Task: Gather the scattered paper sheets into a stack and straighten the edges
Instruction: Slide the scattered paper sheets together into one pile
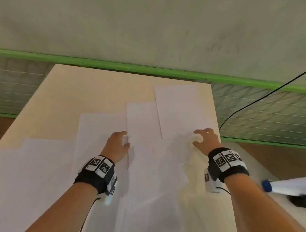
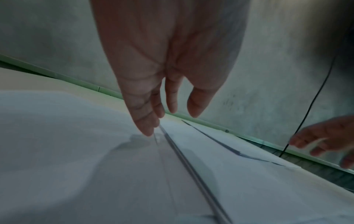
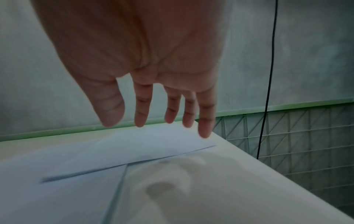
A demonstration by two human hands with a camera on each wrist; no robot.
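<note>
Several white paper sheets lie scattered and partly overlapping on a pale wooden table [image 1: 75, 86]. One sheet [image 1: 179, 110] is at the far right, one [image 1: 141, 120] in the middle, one [image 1: 96, 128] left of it, and more [image 1: 44, 155] lie nearer me. My left hand [image 1: 126, 138] hangs over the middle sheets with relaxed fingers [image 2: 147, 128] that reach down to a sheet's edge [image 2: 172, 141]. My right hand [image 1: 197, 137] hovers near the table's right edge with fingers [image 3: 140, 118] spread above the far sheet's [image 3: 145, 144] near corner, holding nothing.
A green rail [image 1: 151, 70] and a wire grid fence [image 1: 273, 119] run behind and right of the table. A black cable [image 1: 268, 94] hangs at the right. A white object with a blue cap [image 1: 287, 185] lies on a lower surface at the right.
</note>
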